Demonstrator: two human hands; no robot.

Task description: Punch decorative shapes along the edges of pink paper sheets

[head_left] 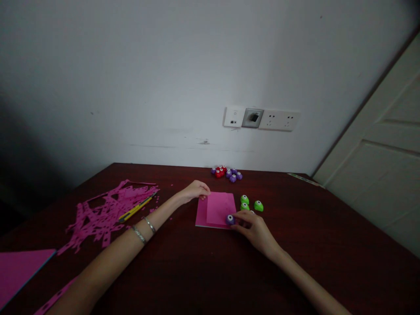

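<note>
Just in front of me lies a small stack of pink paper (221, 208), its upper piece set off to the right over the lower one. At the stack's upper left corner my left hand (196, 190) pinches the edge of the upper pink sheet. My right hand (251, 225) is closed on a purple craft punch (230, 219) with a white button, held at the lower right edge of the paper. Several green craft punches (244, 200) stand beyond that hand, one partly hidden behind its fingers.
Red craft punches (219, 173) and other purple punches (232, 178) cluster near the wall. Left of my forearm lie a heap of punched pink strips (108, 210), a yellow utility knife (136, 208) and a larger pink sheet (21, 273). Wall sockets (278, 120) sit above the table.
</note>
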